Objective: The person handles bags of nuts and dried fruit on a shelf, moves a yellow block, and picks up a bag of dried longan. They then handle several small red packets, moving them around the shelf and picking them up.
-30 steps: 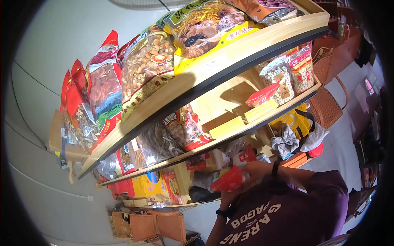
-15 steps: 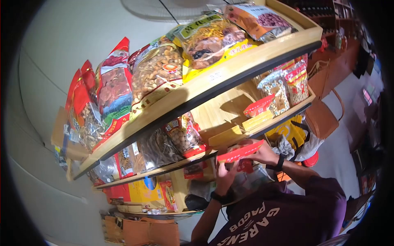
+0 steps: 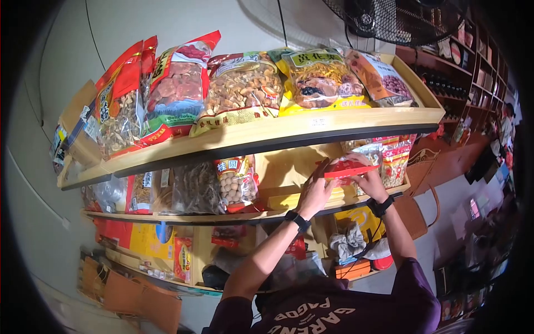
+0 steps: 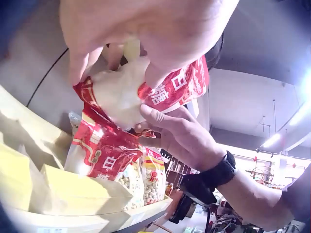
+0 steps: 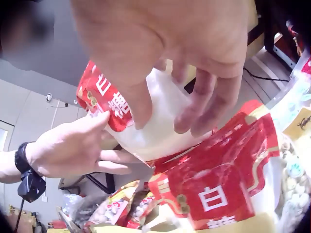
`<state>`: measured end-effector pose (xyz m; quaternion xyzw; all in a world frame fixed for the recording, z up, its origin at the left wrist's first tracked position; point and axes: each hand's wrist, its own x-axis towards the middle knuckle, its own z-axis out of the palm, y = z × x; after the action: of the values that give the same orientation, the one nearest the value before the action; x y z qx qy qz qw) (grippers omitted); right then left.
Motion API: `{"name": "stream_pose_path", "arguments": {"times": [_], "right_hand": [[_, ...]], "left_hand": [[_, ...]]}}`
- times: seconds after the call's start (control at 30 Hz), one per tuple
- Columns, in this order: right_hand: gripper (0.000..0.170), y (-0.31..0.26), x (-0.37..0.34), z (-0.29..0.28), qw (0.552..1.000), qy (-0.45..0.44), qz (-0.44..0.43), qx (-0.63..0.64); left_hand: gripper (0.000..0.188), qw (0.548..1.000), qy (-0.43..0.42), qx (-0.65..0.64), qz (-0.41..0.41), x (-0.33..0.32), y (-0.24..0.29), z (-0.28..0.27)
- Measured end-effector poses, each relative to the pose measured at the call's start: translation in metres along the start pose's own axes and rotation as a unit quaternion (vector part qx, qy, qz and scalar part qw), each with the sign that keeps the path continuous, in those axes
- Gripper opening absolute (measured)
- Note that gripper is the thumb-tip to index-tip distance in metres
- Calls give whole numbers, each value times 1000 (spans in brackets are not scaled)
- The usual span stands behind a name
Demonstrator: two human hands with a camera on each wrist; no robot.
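Both hands hold a red and white bag of white sugar [image 3: 350, 171] at the right part of the middle shelf [image 3: 278, 214]. My left hand [image 3: 315, 195] grips one side of it, thumb on the front and fingers round the edge in the left wrist view. From the other side my right hand [image 3: 374, 186] grips the bag, its thumb and curled fingers on the white part [image 5: 163, 116]. A second sugar bag [image 4: 104, 150] stands on the shelf just below the held one, behind a yellow divider [image 4: 82, 189]. The held bag's lower edge overlaps its top.
Just above the hands runs the black-edged upper shelf [image 3: 250, 146], loaded with large bags of dried food. Bags of puffed snacks [image 3: 395, 164] stand to the right, dried longan [image 3: 236, 181] to the left. A lower shelf holds orange boxes [image 3: 352, 271].
Both hands have lifted the sugar bag from near the lower shelf and moved it forward to the middle shelf. The head view has turned, so the shelves look more level.
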<state>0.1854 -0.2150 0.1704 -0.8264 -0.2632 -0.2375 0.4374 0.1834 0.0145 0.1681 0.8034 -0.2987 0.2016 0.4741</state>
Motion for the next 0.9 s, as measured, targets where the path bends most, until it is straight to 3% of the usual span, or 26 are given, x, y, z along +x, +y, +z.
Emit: {"name": "stream_pose_path", "arguments": {"times": [0.07,0.1,0.13,0.2,0.23,0.3,0.5,0.67,0.7,0.77,0.8,0.87,0.9], "right_hand": [[53,33,-4,11,998,0,33,46],[40,43,-7,17,973,10,176,150],[35,53,-7,17,978,-17,176,111],[28,72,-8,15,981,-70,176,37],[26,76,-10,23,985,-23,158,60],[28,76,-14,24,984,-28,171,43],[37,59,-12,19,981,-29,192,-23],[38,60,-20,22,967,11,229,109],[40,55,-21,24,962,30,226,150],[65,58,-30,36,972,80,161,150],[73,56,-32,42,979,110,122,121],[76,35,-30,41,965,116,169,164],[77,29,-32,41,956,120,194,186]], "left_hand": [[37,991,-73,5,-115,-1,-15,9],[38,991,-64,-11,-119,-2,-30,18],[39,991,-54,-28,-123,-1,-36,23],[41,969,-128,-45,-208,-2,-47,21],[41,971,-117,-49,-200,-4,-49,21],[42,976,-97,-54,-187,-9,-52,22],[46,980,-96,-70,-158,-7,-76,34],[50,971,-174,-50,-153,2,-89,51],[58,964,-200,-37,-171,5,-93,52],[65,928,-224,-79,-288,14,-55,29],[68,925,-225,-105,-286,15,-57,27],[76,918,-227,-157,-284,15,-62,25],[79,935,-200,-168,-239,8,-83,39]]}}
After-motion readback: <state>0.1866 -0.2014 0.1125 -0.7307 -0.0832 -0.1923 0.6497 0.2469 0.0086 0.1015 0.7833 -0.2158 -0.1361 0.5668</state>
